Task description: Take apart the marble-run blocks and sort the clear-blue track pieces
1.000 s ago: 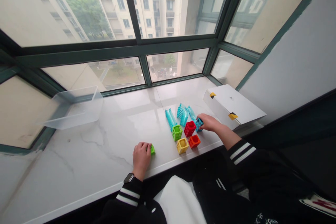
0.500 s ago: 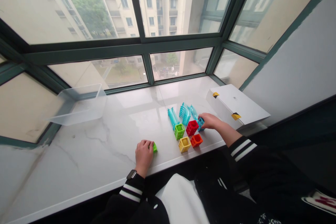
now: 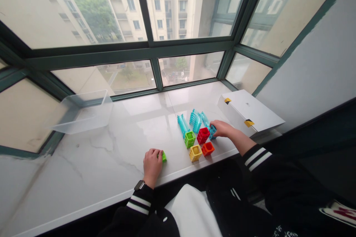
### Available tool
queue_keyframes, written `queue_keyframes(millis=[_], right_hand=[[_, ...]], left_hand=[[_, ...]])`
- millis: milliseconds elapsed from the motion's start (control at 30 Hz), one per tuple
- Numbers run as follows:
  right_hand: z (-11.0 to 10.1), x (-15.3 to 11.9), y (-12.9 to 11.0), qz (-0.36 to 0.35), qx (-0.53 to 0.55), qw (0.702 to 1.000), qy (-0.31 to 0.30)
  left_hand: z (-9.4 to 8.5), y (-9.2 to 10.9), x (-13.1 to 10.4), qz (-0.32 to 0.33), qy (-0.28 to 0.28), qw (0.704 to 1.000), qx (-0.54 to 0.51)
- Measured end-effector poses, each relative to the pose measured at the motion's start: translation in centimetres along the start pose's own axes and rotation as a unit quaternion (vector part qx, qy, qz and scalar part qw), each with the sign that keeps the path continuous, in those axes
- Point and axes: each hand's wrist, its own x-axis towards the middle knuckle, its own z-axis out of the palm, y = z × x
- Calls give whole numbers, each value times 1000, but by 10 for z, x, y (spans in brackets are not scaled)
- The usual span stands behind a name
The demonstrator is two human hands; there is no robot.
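Observation:
My left hand (image 3: 152, 163) is closed round a green block (image 3: 164, 156) near the counter's front edge; the fingers hide most of it. To the right, my right hand (image 3: 219, 129) grips a blue block (image 3: 212, 132) from its right side. Between the hands stand a second green block (image 3: 190, 139), a red block (image 3: 203, 135), a yellow block (image 3: 195, 153) and an orange-red block (image 3: 208, 149), close together. Behind them lie a straight turquoise track piece (image 3: 183, 124), a curved turquoise track piece (image 3: 196, 120) and another turquoise piece (image 3: 205, 119), close to my right hand.
A clear plastic bin (image 3: 94, 118) sits on the marble-patterned counter (image 3: 122, 140) at the far left. On the right is a white box (image 3: 250, 111) with yellow-and-black tabs. Window frames (image 3: 133, 50) border the counter's back.

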Motion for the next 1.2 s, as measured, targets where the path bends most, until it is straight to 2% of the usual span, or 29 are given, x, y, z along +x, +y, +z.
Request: queue_keyframes(millis=[200, 600, 1200], right_hand=[[3, -2, 1, 0, 0, 1000, -3], [10, -12, 19, -15, 65, 997, 46], [15, -6, 28, -66, 78, 994, 47]], left_hand=[[1, -1, -1, 3, 7, 1000, 6], [1, 2, -2, 6, 9, 1000, 7], [2, 0, -2, 7, 12, 1000, 9]])
